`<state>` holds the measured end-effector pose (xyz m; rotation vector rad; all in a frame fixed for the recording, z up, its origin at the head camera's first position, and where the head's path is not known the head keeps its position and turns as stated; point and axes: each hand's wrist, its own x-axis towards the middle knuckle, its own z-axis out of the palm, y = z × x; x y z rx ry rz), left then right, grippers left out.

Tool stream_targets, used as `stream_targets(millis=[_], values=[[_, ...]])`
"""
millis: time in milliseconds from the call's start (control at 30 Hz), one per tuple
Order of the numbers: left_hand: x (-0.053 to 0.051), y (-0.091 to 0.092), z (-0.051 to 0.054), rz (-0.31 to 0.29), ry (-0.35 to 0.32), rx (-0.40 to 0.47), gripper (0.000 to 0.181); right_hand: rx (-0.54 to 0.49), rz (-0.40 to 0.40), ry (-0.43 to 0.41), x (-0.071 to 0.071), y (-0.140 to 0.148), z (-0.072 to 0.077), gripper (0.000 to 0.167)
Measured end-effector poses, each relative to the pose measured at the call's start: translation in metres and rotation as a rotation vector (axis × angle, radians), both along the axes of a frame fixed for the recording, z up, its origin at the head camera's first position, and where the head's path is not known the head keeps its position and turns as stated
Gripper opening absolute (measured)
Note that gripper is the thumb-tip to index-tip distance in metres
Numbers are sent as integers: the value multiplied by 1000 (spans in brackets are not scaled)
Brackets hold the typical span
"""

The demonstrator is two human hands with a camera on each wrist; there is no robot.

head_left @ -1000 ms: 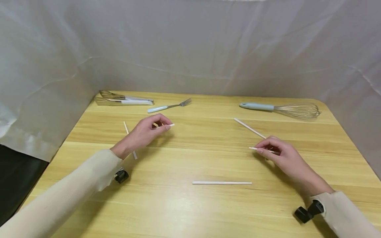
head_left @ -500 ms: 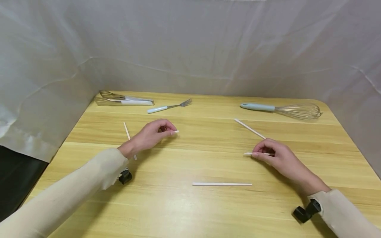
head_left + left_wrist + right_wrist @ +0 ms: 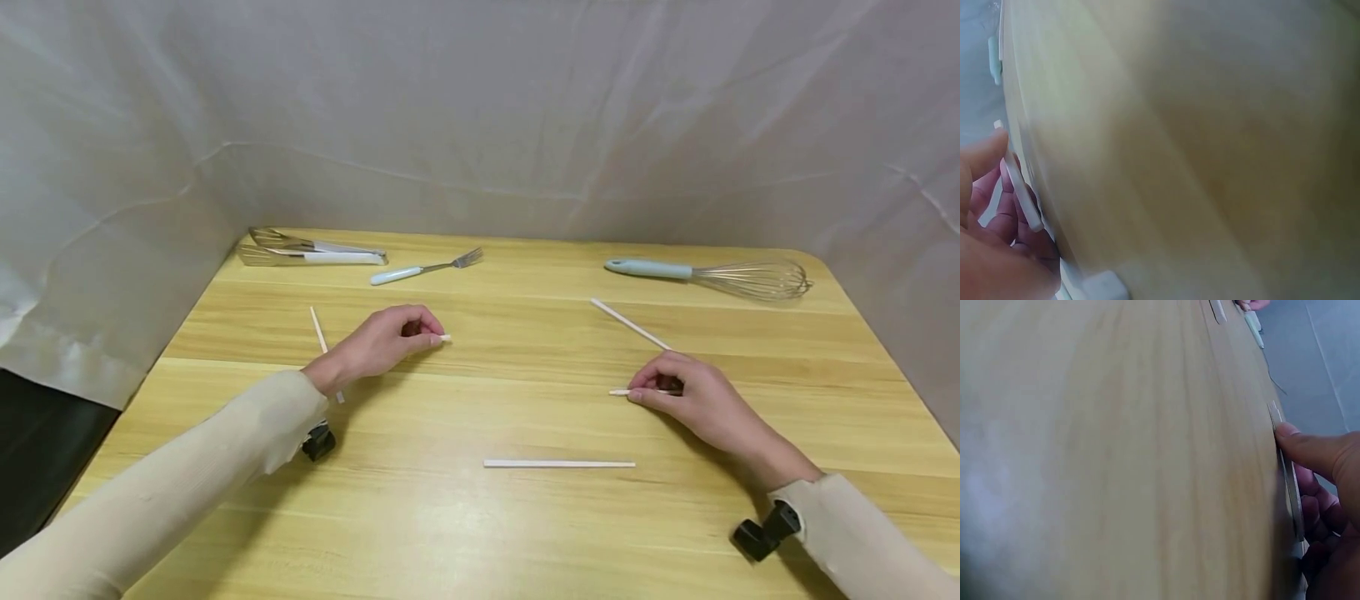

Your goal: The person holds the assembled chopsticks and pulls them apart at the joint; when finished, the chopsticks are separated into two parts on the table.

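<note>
My left hand [image 3: 384, 342] pinches a short white stick [image 3: 1022, 190] between thumb and fingers; only its tip shows in the head view. Opposite it, my right hand [image 3: 693, 402] pinches another short white stick [image 3: 1292, 481], low over the table. A white chopstick [image 3: 628, 322] runs diagonally up from behind the right hand, its near end hidden. Under the left wrist a second chopstick [image 3: 318, 327] is partly covered. The third chopstick [image 3: 559, 463] lies crosswise on the table, between the hands and nearer to me.
Along the back of the wooden table [image 3: 480, 542] lie metal tongs [image 3: 345, 258] with white handles, a fork [image 3: 397, 275] with a pale blue handle, and a whisk [image 3: 648, 268]. A grey curtain [image 3: 480, 125] stands behind the far edge.
Both hands have come slightly nearer to me with their sticks, the left drifting right and the right drifting left. The other utensils have not moved.
</note>
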<state>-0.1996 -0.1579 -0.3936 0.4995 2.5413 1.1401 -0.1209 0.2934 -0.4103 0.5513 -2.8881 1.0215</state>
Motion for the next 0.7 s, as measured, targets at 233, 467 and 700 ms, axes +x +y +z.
stream_targets(millis=[233,467,700], values=[[-1,3,-1,-24,18,-8,10,-13,-27,-7,6,1,7,10],[0,5,-1,-25,68,-33,8,-62,-9,19,20,-4,16,14],[-1,7,-2,-23,76,-45,7,-119,90,22,40,-16,17,21]])
